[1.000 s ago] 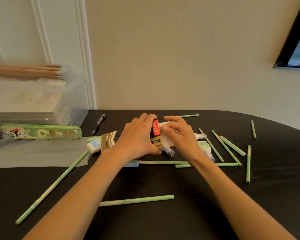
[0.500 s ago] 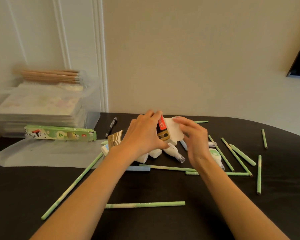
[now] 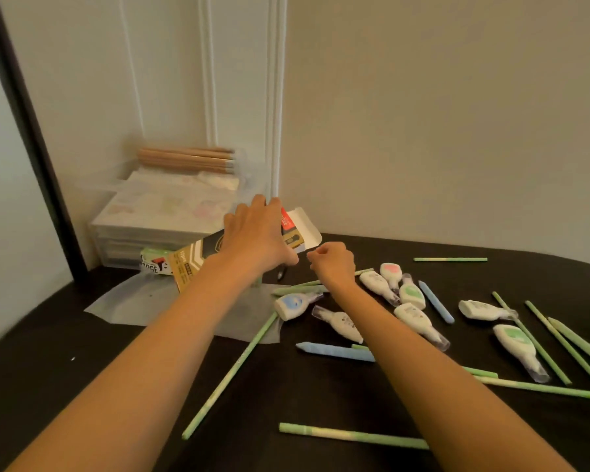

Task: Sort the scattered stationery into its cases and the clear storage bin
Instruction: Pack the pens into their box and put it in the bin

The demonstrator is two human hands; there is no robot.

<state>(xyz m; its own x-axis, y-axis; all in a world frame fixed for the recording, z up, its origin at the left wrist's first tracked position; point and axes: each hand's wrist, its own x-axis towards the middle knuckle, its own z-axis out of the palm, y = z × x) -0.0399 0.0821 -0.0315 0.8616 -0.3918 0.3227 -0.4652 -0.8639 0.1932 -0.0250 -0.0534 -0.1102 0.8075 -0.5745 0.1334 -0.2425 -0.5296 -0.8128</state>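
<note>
1. Left hand (image 3: pixel 258 238) grips a long black-and-gold pencil box (image 3: pixel 198 258), fingers curled over its top. Box is lifted off the table, tilted up to the right; white end flap (image 3: pixel 305 226) open, red label at that end.
2. Right hand (image 3: pixel 331 264) just right of the box's open end, apart from it. Fingers loosely curled, thumb and forefinger tips close together. Cannot tell whether they pinch anything.
3. Clear storage bin (image 3: pixel 126 229) at back left against the wall, holding flat stacked packs. Bundle of wooden pencils (image 3: pixel 186 160) rests across its top.
4. Green pencil case (image 3: pixel 152 262) lies in front of the bin, mostly hidden behind the lifted box.
5. Translucent sheet (image 3: pixel 140 301) flat on the dark table (image 3: pixel 48 386), under the left forearm.
6. Correction tape dispensers scattered right of centre: one with a blue label (image 3: pixel 292 304), one with a pink label (image 3: pixel 390 274), several green or white ones near them.
7. Green pencils lie loose across the table: one long one (image 3: pixel 232 373) under the left forearm, one (image 3: pixel 351 436) near the front edge, more at far right.
8. Two blue crayon-like sticks: one (image 3: pixel 334 350) passing under the right forearm, one (image 3: pixel 435 301) between dispensers.
</note>
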